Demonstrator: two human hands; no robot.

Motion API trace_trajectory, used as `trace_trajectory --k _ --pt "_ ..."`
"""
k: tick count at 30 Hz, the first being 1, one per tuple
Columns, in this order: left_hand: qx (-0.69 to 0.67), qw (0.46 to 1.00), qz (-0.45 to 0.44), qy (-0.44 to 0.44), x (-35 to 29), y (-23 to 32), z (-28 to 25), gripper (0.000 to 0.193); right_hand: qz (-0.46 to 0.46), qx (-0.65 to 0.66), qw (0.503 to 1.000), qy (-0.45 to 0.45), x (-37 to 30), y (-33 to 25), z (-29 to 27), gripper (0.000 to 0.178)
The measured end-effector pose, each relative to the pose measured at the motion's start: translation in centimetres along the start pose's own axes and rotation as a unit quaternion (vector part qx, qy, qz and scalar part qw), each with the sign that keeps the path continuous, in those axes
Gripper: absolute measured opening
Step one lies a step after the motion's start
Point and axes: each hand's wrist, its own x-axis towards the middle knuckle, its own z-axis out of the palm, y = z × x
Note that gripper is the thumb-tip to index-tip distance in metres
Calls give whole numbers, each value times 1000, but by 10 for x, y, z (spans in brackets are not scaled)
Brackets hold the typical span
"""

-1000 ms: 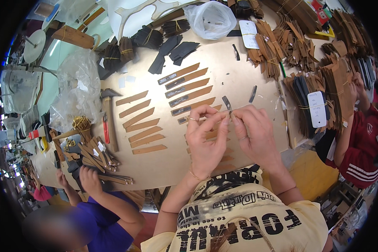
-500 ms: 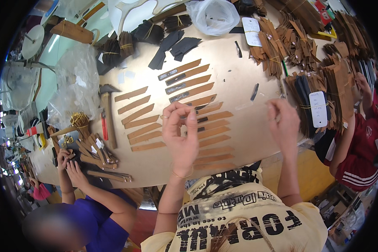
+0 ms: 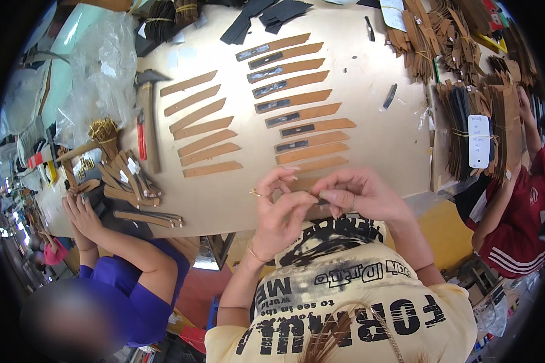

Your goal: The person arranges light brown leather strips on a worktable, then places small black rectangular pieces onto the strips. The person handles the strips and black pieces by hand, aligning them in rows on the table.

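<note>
Close to the table's near edge, my left hand and my right hand meet fingertip to fingertip. Both pinch a small dark strip, mostly covered by the fingers. Just beyond them runs a column of brown leather strips, several bearing a dark, partly shiny patch at the left end. The nearest strips are partly behind my hands. Left of that column lies a second group of plain brown strips, slightly slanted.
A hammer and a red-handled tool lie left. Bundled brown pieces sit by a co-worker's hands. Black pieces lie at the back. Tied bundles stand right, near another person's arm.
My hands, apart over the table before, have come together near its front edge. The right hand moved left to join the left. The whole view has shifted, so the strips appear higher.
</note>
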Motion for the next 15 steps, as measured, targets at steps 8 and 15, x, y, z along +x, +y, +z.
trace_trajectory --k 8,15 --pt "-258 950 -171 38 -2 1 -6 18 -137 -59 985 83 3 -7 12 24" --pt "-286 920 -267 9 4 13 4 14 -192 -114 968 115 8 -1 18 24"
